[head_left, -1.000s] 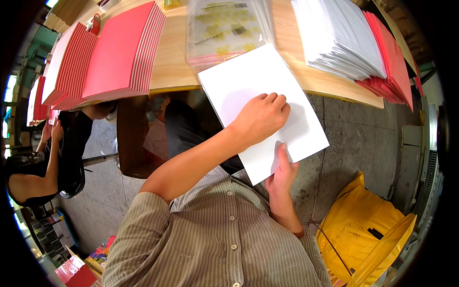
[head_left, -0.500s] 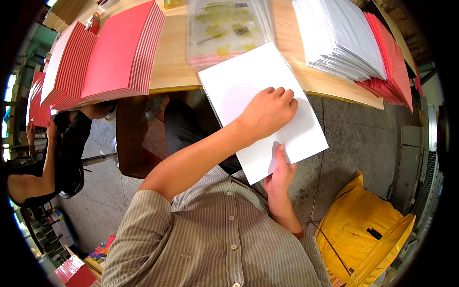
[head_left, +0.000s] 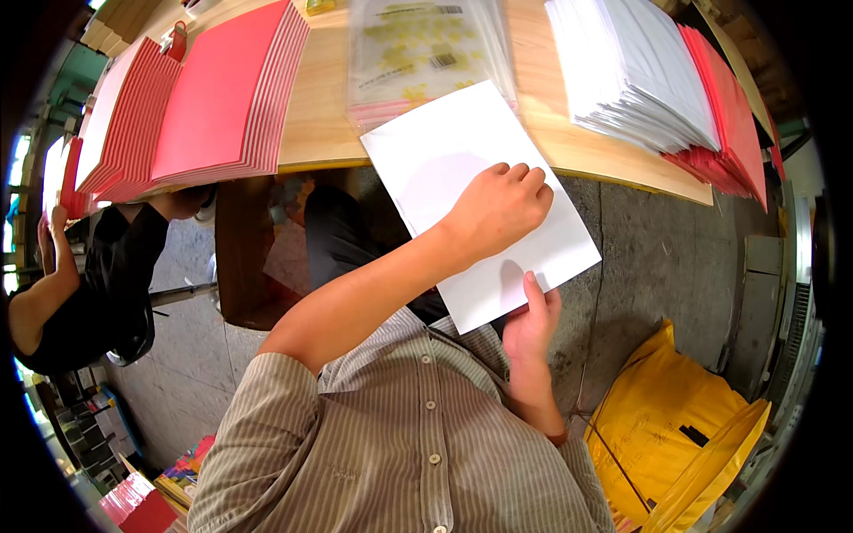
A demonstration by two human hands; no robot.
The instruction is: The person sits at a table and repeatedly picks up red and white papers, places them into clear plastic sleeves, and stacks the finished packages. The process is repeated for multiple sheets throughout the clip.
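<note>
A white rectangular sheet, or a thin flat packet with a white face, lies tilted across the table's front edge and reaches out over my lap. My left hand rests on its right part, back upward, with the fingers curled down. Whatever those fingertips may hold is hidden beneath the hand. At the sheet's lower edge is my right hand, its thumb over the white face and casting a shadow there. The other fingers of that hand are partly hidden under the edge. Just beyond the sheet lies a stack of clear printed plastic sleeves.
Thick stacks of red booklets stand on the wooden table at left. A pile of white packets lies at right beside red ones. A yellow sack sits on the floor at right. Another person works at far left.
The white sheet has shifted slightly up and left. My right hand has moved a little to the right along its lower edge; my left hand has barely moved. The other person's hands have moved.
</note>
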